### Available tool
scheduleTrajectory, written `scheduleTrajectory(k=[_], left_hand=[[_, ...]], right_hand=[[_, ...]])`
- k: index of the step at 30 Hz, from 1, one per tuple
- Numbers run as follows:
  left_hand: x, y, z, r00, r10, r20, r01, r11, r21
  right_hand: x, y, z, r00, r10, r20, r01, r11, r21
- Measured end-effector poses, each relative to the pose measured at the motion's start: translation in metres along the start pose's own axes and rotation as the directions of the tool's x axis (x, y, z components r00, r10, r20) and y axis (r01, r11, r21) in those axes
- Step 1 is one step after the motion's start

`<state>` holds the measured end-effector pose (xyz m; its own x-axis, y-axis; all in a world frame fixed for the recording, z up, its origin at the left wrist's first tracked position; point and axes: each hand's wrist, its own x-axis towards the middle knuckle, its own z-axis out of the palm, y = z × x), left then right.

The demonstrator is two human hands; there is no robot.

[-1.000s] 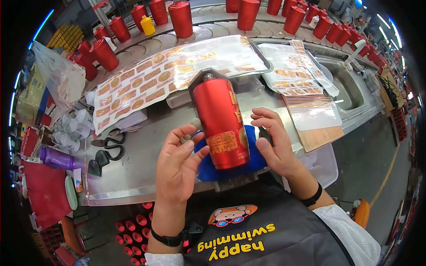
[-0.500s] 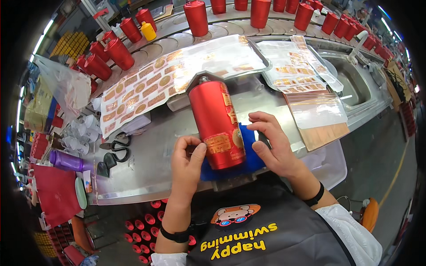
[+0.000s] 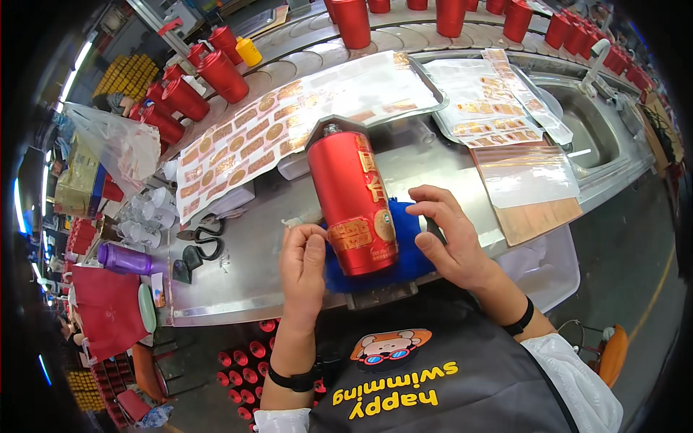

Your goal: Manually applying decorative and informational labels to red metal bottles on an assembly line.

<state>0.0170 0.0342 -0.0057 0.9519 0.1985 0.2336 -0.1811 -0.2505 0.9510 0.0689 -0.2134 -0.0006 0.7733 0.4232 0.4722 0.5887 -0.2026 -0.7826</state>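
Note:
A glossy red bottle (image 3: pixel 339 180) with gold labels leans on a blue bristly pad (image 3: pixel 411 249), its neck end resting against a dark metal holder (image 3: pixel 317 131). Beside the bottle's lower left side is my left hand (image 3: pixel 302 265), with fingers curled and thumb drawn in close. A small whitish scrap (image 3: pixel 292 222) shows at its fingertips, too unclear to name. To the right of the bottle, my right hand (image 3: pixel 456 242) is open, its fingers apart and bent, not touching the bottle. The lower gold label (image 3: pixel 351 234) lies on the bottle near my left thumb.
Sheets of gold stickers (image 3: pixel 253 148) lie behind the bottle, with more sheets (image 3: pixel 491 101) at the right. Black scissors (image 3: pixel 206 242) and a purple cup (image 3: pixel 126 258) are at left. A curved conveyor (image 3: pixel 310 58) carries red bottles along the back. A sink (image 3: pixel 588 133) stands far right.
My left thumb has come off the bottle's lower label and sits slightly away from it. Red bottles on the conveyor have moved right. The whole view has shifted slightly. My right hand stays about the same.

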Motion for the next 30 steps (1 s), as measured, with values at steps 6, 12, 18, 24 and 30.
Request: scheduleTrajectory(k=[6, 12, 18, 24, 30], left_hand=[[-0.001, 0.001, 0.005, 0.997, -0.028, -0.067, 0.032, 0.998, 0.056], [-0.001, 0.007, 0.001, 0.996, -0.046, -0.079, 0.050, 0.998, 0.047], [0.000, 0.029, 0.005, 0.989, 0.107, -0.097, -0.078, 0.960, 0.270], [0.011, 0.086, 0.017, 0.969, 0.228, 0.091, -0.245, 0.866, 0.436], [0.025, 0.109, 0.031, 0.963, 0.163, 0.214, -0.225, 0.924, 0.309]], right_hand=[[-0.002, 0.002, 0.000, 1.000, 0.002, 0.004, -0.002, 1.000, 0.009], [-0.004, 0.002, -0.002, 1.000, -0.007, -0.007, 0.008, 1.000, 0.012], [-0.007, 0.005, -0.003, 1.000, 0.007, -0.013, -0.006, 0.999, 0.040], [-0.009, 0.007, -0.005, 1.000, 0.011, -0.020, -0.009, 0.997, 0.073], [-0.011, 0.005, -0.006, 1.000, 0.008, -0.030, -0.006, 0.997, 0.073]])
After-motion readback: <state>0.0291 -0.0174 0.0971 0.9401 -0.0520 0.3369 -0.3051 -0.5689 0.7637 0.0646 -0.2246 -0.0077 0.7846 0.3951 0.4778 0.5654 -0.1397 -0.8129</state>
